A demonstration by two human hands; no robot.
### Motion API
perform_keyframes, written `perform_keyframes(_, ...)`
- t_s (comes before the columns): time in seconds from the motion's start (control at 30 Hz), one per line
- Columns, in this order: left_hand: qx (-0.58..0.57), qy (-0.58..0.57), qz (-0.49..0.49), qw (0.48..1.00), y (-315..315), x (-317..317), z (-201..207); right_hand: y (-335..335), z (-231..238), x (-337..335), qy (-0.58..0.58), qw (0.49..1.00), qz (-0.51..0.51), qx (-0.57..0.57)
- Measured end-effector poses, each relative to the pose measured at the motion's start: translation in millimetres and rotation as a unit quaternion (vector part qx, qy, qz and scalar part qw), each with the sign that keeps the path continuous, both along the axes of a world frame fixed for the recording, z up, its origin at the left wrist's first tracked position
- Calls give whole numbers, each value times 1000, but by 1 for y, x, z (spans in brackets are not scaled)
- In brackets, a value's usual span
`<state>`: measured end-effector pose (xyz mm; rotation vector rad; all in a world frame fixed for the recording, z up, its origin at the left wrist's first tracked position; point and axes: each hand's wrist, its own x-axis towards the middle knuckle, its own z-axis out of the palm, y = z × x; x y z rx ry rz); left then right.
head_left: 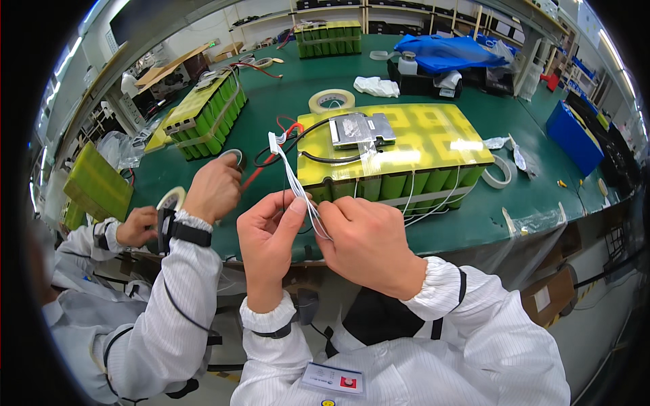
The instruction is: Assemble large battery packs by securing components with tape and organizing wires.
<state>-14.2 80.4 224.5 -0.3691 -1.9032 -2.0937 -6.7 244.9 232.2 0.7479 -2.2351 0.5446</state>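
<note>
Between my two hands runs a bundle of thin white wires [296,184], topped by a white plug connector [274,143] that sticks up past my fingers. My left hand [272,233] pinches the bundle between thumb and fingers. Close beside it, my right hand [369,237] is closed on the wires' lower part; its fingertips are partly hidden. Just beyond stands a battery pack [433,142] of green cells with a yellow top. A silver circuit board [362,130] is taped on it, with black cables [332,160] and a red cable. White wires run down its near side.
At left, a co-worker's hand [215,188] reaches over the green table [271,88], near another battery pack [210,111]. A tape roll [332,101] lies behind my pack, another [498,172] to its right. A blue box [574,139] stands far right.
</note>
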Motion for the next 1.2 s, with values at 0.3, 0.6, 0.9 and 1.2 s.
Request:
perform_keyframes(0.3, -132, 109, 44, 984, 16, -3, 7, 3, 7, -5, -3, 999, -15, -32)
perform_keyframes(0.6, -289, 140, 161, 933, 43, 13, 25, 49, 106, -14, -342, 936, 86, -11)
perform_keyframes(0.9, -306, 113, 168, 930, 41, 10, 27, 2, 184, -87, -383, 885, 64, 257)
perform_keyframes(1.2, -318, 109, 174, 926, 46, 7, 37, -71, 139, -149, -354, 865, -8, 357)
